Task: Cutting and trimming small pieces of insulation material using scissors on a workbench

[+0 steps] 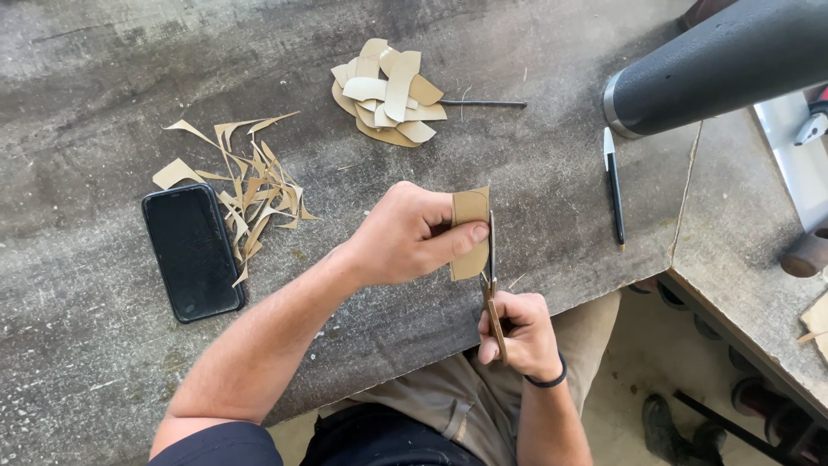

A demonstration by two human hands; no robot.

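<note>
My left hand (412, 235) pinches a small tan leather piece (470, 210) above the grey worktable (103, 86), thumb on its face. My right hand (517, 332) grips the handles of a pair of scissors (491, 259), whose blades point up along the right edge of the leather piece. A stack of cut oval tan pieces (388, 91) lies farther back on the table. A heap of thin tan offcuts (250, 185) lies to the left.
A black phone (191, 250) lies face up at the left beside the offcuts. A black pen (614, 185) rests near the table's right edge, and a thin dark rod (487, 103) by the stack. A large dark cylinder (716, 65) juts in at top right over a second bench (742, 259).
</note>
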